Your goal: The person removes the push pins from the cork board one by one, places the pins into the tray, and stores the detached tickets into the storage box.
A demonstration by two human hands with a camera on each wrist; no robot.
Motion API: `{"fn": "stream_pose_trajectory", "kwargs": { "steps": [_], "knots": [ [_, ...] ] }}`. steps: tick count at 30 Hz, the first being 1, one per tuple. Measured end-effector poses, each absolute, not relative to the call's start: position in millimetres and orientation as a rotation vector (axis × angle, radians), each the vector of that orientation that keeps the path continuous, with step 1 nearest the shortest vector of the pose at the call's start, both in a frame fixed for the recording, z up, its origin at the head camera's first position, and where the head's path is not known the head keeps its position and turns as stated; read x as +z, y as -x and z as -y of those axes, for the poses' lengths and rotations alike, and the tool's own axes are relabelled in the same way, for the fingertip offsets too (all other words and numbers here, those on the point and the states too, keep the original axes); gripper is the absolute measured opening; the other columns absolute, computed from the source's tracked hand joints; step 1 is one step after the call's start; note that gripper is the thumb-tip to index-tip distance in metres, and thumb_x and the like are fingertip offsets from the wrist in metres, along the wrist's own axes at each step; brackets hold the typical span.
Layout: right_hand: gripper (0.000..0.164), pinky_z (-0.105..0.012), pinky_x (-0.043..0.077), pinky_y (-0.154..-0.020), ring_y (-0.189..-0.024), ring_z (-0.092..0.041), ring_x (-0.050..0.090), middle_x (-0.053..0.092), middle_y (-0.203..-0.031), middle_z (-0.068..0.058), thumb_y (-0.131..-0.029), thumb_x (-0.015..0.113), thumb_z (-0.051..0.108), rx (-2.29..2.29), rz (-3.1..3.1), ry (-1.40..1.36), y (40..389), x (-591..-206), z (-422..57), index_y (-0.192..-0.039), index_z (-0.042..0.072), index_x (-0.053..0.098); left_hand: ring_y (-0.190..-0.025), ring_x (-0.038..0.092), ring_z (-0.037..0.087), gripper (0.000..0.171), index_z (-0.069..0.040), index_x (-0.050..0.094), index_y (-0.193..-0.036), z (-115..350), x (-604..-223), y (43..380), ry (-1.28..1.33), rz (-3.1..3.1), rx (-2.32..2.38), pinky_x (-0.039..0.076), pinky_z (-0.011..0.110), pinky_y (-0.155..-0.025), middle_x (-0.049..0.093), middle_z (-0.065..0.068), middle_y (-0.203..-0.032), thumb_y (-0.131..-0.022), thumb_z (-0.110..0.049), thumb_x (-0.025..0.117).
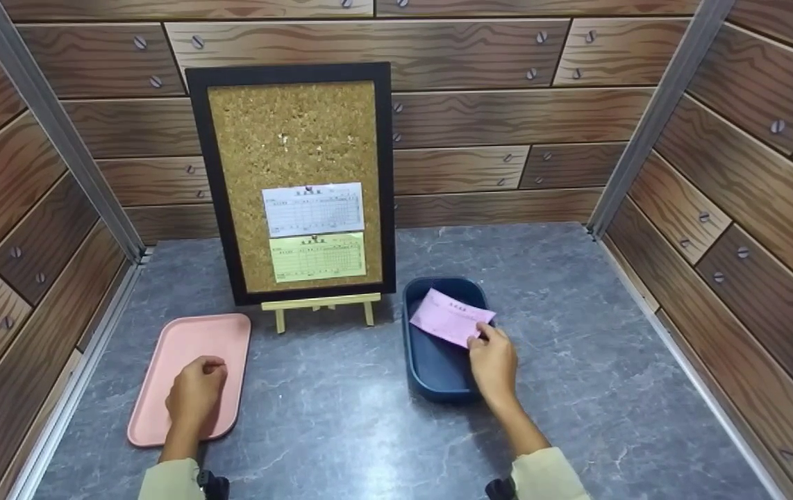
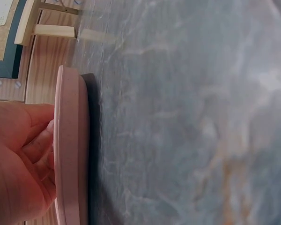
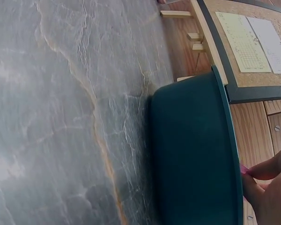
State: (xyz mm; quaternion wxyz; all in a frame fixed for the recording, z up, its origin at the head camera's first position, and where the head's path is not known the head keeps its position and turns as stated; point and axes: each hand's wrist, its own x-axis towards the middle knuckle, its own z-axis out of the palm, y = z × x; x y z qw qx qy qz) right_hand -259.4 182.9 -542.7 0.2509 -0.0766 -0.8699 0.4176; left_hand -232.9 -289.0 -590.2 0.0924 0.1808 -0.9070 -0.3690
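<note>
My right hand (image 1: 494, 361) pinches a pink printed paper slip (image 1: 448, 318) by its lower right corner, over the dark blue bin (image 1: 438, 396). In the right wrist view, the bin's wall (image 3: 192, 150) hides most of the slip. My left hand (image 1: 195, 392) is over the pink tray (image 1: 167, 340), fingers bent, thumb near the index finger. From the left wrist, the fingertips are behind the tray's rim (image 2: 68, 145), so whether they hold anything is hidden. A white slip (image 1: 314, 210) and a yellow slip (image 1: 319, 258) are pinned to the corkboard (image 1: 292, 139).
The black-framed corkboard leans on a small wooden easel (image 1: 320, 302) at the back of the grey marbled table (image 1: 327, 417). Wood-patterned panels (image 1: 480, 55) enclose the table at the back and both sides. The tray lies left of the easel, the bin right.
</note>
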Motion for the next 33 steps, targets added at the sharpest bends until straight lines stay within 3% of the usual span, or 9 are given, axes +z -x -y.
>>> {"fn": "stream_pose_trajectory", "kwargs": {
  "steps": [15, 23, 33],
  "knots": [
    [0.021, -0.045, 0.054, -0.083, -0.088, -0.028, 0.070, 0.074, -0.094, -0.015, -0.089, 0.070, 0.008, 1.226, 2.457, 0.212, 241.3, -539.0, -180.6, -0.107, -0.002, 0.074, -0.109, 0.065, 0.040, 0.025, -0.009, 0.072, -0.113, 288.8, -589.7, 232.3, -0.502, 2.717, -1.107, 0.045, 0.058, -0.083, 0.071, 0.017, -0.115, -0.096, -0.020, 0.058],
    [0.019, -0.046, 0.054, -0.085, -0.094, -0.027, 0.072, 0.076, -0.099, -0.012, -0.094, 0.068, 0.015, 1.238, 2.499, 0.246, 230.4, -533.7, -182.8, -0.107, 0.003, 0.075, -0.108, 0.065, 0.039, 0.025, -0.007, 0.071, -0.113, 290.1, -586.6, 230.0, -0.503, 2.698, -1.131, 0.045, 0.056, -0.083, 0.071, 0.018, -0.116, -0.096, -0.021, 0.059],
    [0.019, -0.047, 0.052, -0.084, -0.096, -0.024, 0.073, 0.077, -0.104, -0.008, -0.093, 0.070, 0.021, 1.188, 2.477, 0.260, 237.8, -522.7, -176.2, -0.109, 0.011, 0.076, -0.105, 0.067, 0.036, 0.023, -0.014, 0.072, -0.112, 273.3, -565.6, 239.2, -0.474, 2.643, -1.087, 0.046, 0.054, -0.081, 0.073, 0.010, -0.113, -0.096, -0.027, 0.063]
  ]
}}
